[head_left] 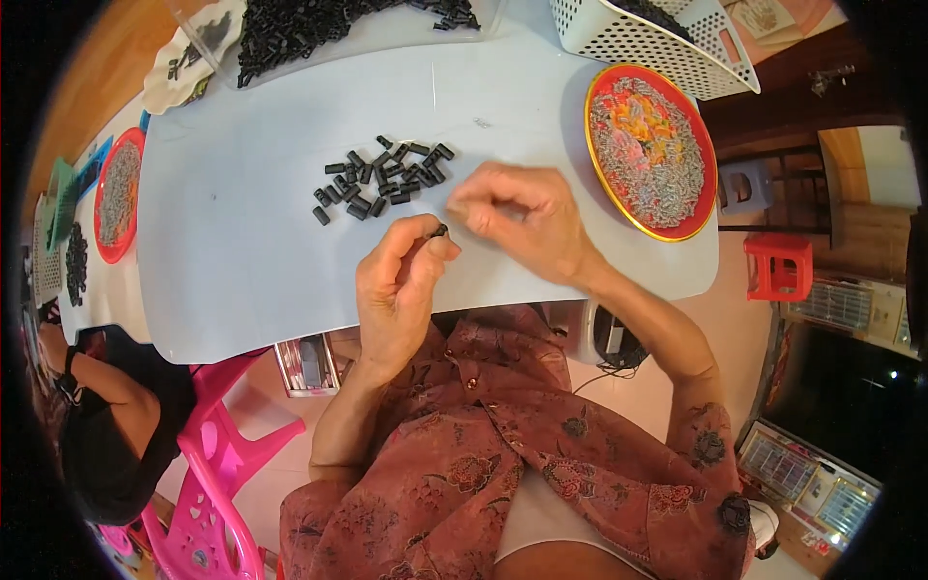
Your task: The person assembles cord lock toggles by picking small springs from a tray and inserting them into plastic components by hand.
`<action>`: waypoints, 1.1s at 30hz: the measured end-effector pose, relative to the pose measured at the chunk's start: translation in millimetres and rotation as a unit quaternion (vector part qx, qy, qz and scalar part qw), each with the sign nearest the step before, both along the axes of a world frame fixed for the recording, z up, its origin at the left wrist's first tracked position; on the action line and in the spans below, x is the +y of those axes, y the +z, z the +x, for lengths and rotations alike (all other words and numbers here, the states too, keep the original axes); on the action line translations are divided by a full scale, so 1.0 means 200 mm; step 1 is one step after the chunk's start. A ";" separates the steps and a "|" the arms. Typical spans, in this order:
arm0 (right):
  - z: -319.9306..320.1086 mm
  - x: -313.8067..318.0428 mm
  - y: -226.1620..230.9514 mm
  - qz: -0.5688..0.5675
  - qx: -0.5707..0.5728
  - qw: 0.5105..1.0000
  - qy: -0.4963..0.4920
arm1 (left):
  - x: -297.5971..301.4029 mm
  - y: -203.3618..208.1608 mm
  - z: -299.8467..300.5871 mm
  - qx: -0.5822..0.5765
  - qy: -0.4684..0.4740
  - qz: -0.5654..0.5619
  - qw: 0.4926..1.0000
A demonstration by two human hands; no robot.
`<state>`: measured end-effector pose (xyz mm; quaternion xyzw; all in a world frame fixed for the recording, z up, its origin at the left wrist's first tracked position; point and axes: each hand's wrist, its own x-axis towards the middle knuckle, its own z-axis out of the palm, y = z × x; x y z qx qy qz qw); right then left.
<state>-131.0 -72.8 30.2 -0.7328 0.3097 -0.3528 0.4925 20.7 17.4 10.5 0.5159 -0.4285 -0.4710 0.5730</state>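
Note:
Between the thumb and forefinger of my left hand (398,280) is a small black cylindrical piece (440,231), its end sticking out toward the right. My right hand (527,217) hovers just beside it, thumb and fingers drawn together in a pinch. Whatever those fingertips hold, if anything, is hidden and slightly blurred. Beyond both hands a loose pile of short black cylinders (365,174) lies on the pale table (232,232). To the right stands a round red tray with a gold rim (592,145), spread with many small silvery metal pieces (657,198).
A clear bin (358,43) of black pieces is at the far edge, beside a white perforated basket (638,39). At left, another person's arm (116,387) is near a second red tray (103,227). A pink chair (222,454) and red stool (778,266) stand on the floor.

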 end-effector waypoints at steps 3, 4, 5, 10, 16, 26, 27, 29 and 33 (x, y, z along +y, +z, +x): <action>-0.02 -0.18 0.06 -0.114 0.135 0.980 -0.094 | 0.01 -0.01 0.00 0.017 0.008 -0.009 1.000; -0.04 -0.25 0.06 -0.163 0.169 0.968 -0.091 | 0.00 0.00 0.00 0.020 0.007 -0.006 1.000; -0.05 -0.31 0.06 -0.212 0.202 0.952 -0.087 | 0.00 0.00 0.01 0.023 0.008 -0.003 1.000; -0.02 -0.43 0.05 -0.251 0.289 0.924 0.003 | 0.00 0.00 0.00 0.028 0.012 0.006 1.000; 0.04 -0.47 0.05 -0.332 0.396 0.855 0.039 | -0.01 0.00 0.02 0.069 0.003 0.012 0.998; 0.04 -0.33 0.11 -0.071 0.237 0.968 -0.042 | -0.02 -0.04 0.05 0.158 -0.014 -0.006 0.987; 0.04 -0.32 0.11 -0.057 0.220 0.973 -0.045 | -0.02 -0.04 0.05 0.157 -0.015 -0.005 0.987; 0.04 -0.34 0.07 -0.138 0.230 0.962 -0.044 | -0.02 -0.04 0.05 0.141 -0.009 -0.009 0.990; -0.01 -0.37 0.01 -0.276 0.322 0.904 -0.048 | -0.01 -0.02 0.02 0.034 -0.007 -0.009 0.999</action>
